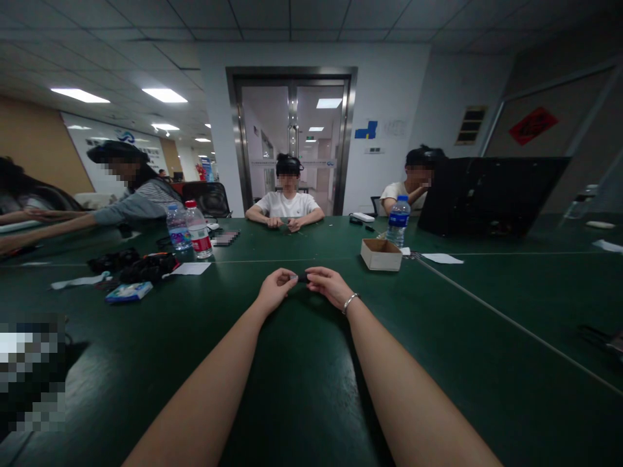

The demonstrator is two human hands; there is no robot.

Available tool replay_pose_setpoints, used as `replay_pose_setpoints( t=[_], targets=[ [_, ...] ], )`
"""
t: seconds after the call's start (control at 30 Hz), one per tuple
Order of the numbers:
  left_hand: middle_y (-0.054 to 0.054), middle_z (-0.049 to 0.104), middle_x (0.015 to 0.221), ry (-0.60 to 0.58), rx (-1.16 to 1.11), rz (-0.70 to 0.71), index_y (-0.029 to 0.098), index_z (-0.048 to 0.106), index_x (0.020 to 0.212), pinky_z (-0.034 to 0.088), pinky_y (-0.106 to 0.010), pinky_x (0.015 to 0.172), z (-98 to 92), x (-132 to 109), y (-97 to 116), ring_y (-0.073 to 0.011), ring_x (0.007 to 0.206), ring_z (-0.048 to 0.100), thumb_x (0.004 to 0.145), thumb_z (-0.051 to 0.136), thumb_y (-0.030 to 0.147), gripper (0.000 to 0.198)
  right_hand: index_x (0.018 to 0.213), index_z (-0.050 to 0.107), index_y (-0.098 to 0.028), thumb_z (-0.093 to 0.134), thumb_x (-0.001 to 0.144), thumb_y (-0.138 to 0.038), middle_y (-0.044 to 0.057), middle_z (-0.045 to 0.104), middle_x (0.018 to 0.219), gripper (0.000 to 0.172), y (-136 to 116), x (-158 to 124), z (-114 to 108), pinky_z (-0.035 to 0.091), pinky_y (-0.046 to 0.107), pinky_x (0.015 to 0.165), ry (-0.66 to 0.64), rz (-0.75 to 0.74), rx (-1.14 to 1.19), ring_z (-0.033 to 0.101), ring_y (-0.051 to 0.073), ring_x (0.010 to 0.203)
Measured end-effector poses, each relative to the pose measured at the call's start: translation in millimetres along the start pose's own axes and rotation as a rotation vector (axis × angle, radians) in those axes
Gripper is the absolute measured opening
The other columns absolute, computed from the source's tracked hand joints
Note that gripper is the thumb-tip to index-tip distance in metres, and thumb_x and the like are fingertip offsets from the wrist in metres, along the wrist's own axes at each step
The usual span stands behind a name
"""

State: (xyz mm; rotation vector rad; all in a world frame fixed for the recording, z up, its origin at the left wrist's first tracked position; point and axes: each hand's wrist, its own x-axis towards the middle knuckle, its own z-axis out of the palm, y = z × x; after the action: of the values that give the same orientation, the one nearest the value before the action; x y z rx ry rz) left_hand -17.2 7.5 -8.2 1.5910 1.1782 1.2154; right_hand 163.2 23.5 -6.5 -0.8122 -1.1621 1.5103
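Observation:
Both my hands meet above the green table, near its middle. Between their fingertips is a small dark object, too small to name, with a thin pale end on its left side. My left hand pinches the pale end between thumb and fingers. With its fingers closed, my right hand grips the dark part. A silver bracelet circles my right wrist. Some of the object is hidden behind my fingers.
An open cardboard box lies right of my hands, before a water bottle and a large black monitor. Leftward stand two bottles, one red-capped, near black tangled gear and a blue packet. Several people sit around the table.

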Motion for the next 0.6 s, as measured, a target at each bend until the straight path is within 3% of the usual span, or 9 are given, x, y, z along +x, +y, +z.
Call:
replay_pose_setpoints(
  t=[0.27, 0.43, 0.6],
  targets=[
    [-0.004, 0.058, 0.089, -0.041, -0.044, 0.049, 0.018, 0.058, 0.090, 0.042, -0.020, 0.054, -1.4, -0.1, -3.1, -0.0116, 0.067, 0.056, 0.061, 0.070, 0.035, 0.035, 0.078, 0.064, -0.008, 0.072, 0.071, -0.014, 0.005, 0.061, 0.062, 0.012, -2.9, -1.7, 4.9, 0.048, 0.014, 0.044, 0.039, 0.033, 0.021, 0.057, 0.009, 0.050],
    [-0.007, 0.060, 0.095, -0.024, -0.039, -0.017, 0.019, 0.054, 0.106, 0.044, -0.021, 0.056, -1.1, 0.0, 0.4, -0.0144, 0.073, 0.059, 0.060, 0.072, 0.043, 0.054, 0.076, 0.063, -0.007, 0.068, 0.075, -0.014, 0.004, 0.059, 0.058, 0.009, -3.0, -1.2, 6.7, 0.047, 0.013, 0.043, 0.041, 0.034, 0.025, 0.057, 0.008, 0.049],
    [-0.007, 0.060, 0.070, 0.014, 0.037, -0.144, 0.011, 0.058, 0.076, 0.044, -0.025, 0.056, 0.5, 5.7, -3.7, -0.0137, 0.061, 0.055, 0.073, 0.047, 0.063, 0.052, 0.077, 0.063, -0.006, 0.069, 0.074, -0.013, 0.005, 0.060, 0.060, 0.010, -2.4, -1.0, 5.9, 0.048, 0.013, 0.044, 0.050, 0.041, 0.005, 0.058, 0.009, 0.050]
  ],
)
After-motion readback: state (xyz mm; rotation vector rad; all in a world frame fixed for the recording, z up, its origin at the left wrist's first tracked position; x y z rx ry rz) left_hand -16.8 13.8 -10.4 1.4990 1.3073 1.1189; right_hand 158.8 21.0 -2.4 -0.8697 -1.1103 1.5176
